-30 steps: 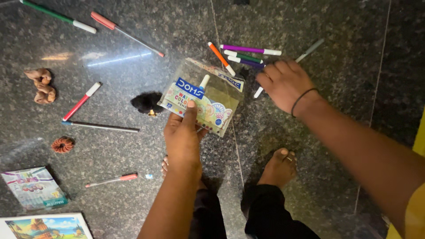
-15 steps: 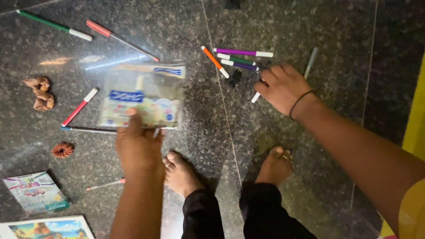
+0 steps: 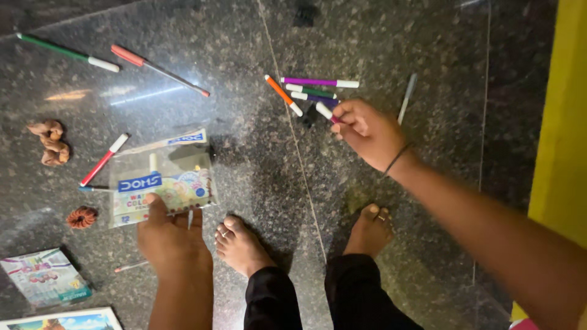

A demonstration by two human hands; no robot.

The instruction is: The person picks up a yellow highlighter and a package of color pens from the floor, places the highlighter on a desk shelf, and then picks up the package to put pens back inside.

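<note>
My left hand (image 3: pixel 168 235) grips the lower edge of a clear plastic pen pouch (image 3: pixel 162 177) with a printed card inside, low over the dark stone floor at the left. My right hand (image 3: pixel 367 129) is closed on a pink felt pen with a white cap (image 3: pixel 325 112), lifted just off the floor. Right beside it lie an orange pen (image 3: pixel 282 95), a purple pen (image 3: pixel 319 82) and a green pen (image 3: pixel 312 92). A grey pen (image 3: pixel 406 98) lies beyond my right hand.
A green pen (image 3: pixel 67 53), two red pens (image 3: pixel 158 69) (image 3: pixel 104 159), a brown scrunchie (image 3: pixel 50 140), a small round hair tie (image 3: pixel 82 217), another pen pack (image 3: pixel 43 278) and a picture book (image 3: pixel 61 319) lie at the left. My bare feet (image 3: pixel 241 244) (image 3: pixel 370 231) stand below. A yellow wall (image 3: pixel 565 116) is at the right.
My left hand carried the pouch from the middle to the left and lower. My right hand closed on the pink pen and lifted it from the floor.
</note>
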